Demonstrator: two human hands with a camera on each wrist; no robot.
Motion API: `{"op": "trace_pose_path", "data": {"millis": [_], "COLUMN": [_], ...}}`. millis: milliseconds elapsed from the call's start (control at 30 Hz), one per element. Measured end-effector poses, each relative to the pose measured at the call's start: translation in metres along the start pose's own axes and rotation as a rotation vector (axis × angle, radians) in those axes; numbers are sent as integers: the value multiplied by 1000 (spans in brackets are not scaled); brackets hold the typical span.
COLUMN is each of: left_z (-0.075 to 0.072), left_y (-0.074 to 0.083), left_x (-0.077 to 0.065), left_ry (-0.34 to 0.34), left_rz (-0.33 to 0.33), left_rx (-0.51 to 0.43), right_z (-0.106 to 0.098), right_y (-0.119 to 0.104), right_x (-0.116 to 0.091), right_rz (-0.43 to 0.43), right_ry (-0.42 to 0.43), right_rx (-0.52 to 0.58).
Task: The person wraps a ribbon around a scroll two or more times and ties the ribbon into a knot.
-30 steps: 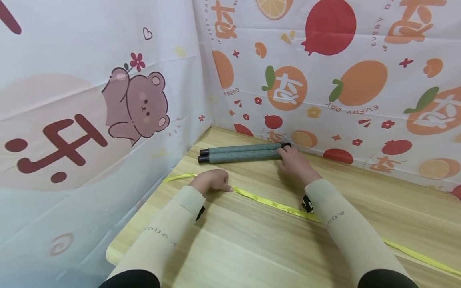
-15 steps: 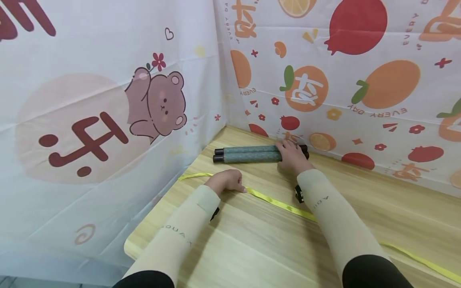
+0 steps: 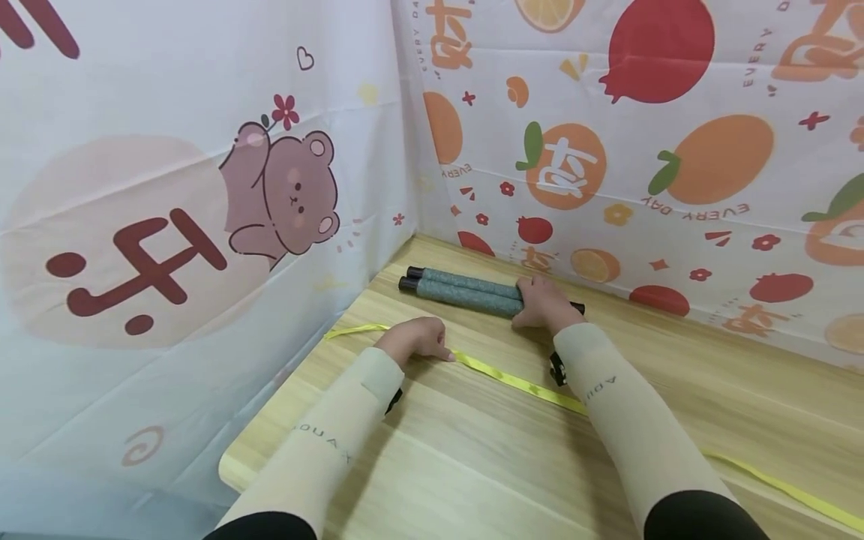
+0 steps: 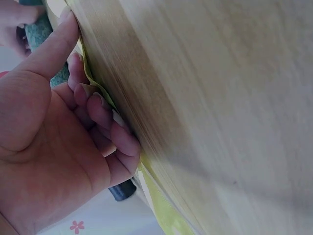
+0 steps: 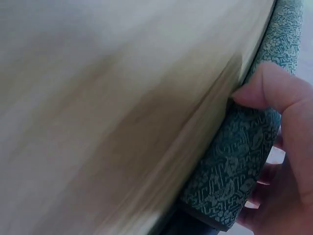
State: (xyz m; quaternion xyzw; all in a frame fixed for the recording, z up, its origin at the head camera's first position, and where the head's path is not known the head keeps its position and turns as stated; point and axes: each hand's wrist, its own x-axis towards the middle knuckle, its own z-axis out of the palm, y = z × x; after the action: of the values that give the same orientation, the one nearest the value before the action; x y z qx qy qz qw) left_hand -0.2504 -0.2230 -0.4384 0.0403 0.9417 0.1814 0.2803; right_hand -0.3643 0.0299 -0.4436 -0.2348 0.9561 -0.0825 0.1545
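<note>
Steadying the strip with one hand and shifting the rolls with the other looks like the step in hand. On the left, the left hand (image 3: 421, 337) rests against the yellow strip (image 3: 509, 380), in front of the green rolls' (image 3: 466, 295) left part, fingers curled; whether it pinches the strip or merely presses it to the bench (image 3: 466, 465) is hard to tell. The strip runs across in front of the rolls, apart from them. The rolls lie side by side, black left ends free. Toward their right end, the right hand (image 3: 541, 304) grips them, thumb on the near side, a black tip showing beyond. The next move probably calls for a firm right grip and a flat strip.
</note>
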Motion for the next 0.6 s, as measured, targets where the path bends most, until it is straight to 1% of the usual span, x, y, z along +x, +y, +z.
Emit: {"op": "trace_pose_path", "data": {"millis": [200,367,467,600], "left_z": [2,10,8,-1], "left_y": [3,1,-1,-3], "left_x": [-1,2,1,-3], "left_ry": [16,-11,-11,3], "left_rz": [20,7,-2,16], "left_rx": [-5,-2,-6,-17], "right_z": [1,9,9,1], "right_y": [11,17,15,12], "right_x": [-17,-36,-47,-58], "right_rz": [22,-24,-34,-42], "right_ry": [-21,-37,-32,3], "right_rx": [14,1,3,-9]}}
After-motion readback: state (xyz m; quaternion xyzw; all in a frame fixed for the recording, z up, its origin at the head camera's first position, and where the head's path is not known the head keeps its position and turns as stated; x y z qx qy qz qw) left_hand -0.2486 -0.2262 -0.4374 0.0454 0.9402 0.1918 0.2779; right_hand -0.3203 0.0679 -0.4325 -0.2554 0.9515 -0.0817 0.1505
